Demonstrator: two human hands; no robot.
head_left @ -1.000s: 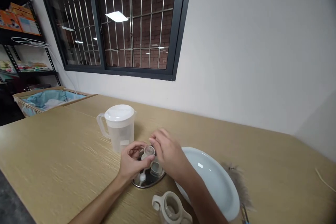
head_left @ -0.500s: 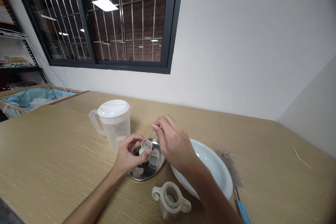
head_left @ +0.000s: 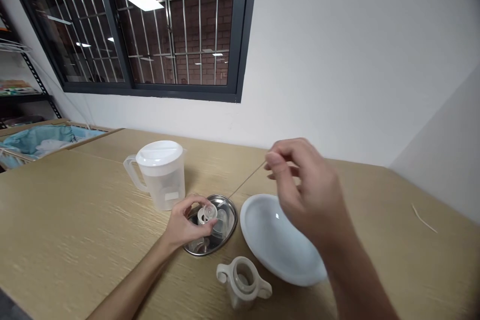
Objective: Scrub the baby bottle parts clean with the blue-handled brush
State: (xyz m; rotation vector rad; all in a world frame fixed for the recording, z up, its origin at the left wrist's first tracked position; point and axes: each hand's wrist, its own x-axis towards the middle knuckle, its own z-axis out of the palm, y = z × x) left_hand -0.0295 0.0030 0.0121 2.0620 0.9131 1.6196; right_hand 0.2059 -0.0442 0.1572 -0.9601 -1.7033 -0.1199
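A barred window [head_left: 150, 35] (bright lights [head_left: 144, 1] mirrored in it) breaks the white wall [head_left: 337, 60]; left, probably metal shelving [head_left: 22, 99].

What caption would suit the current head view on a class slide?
Left hand holding a small clear piece over a metal tray, right hand pinching a thin strand near a pale bowl.

Your small, round, clear piece [head_left: 210, 211] looks like smooth plastic; your oval silver tray [head_left: 233, 217], mirror-glossy metal.
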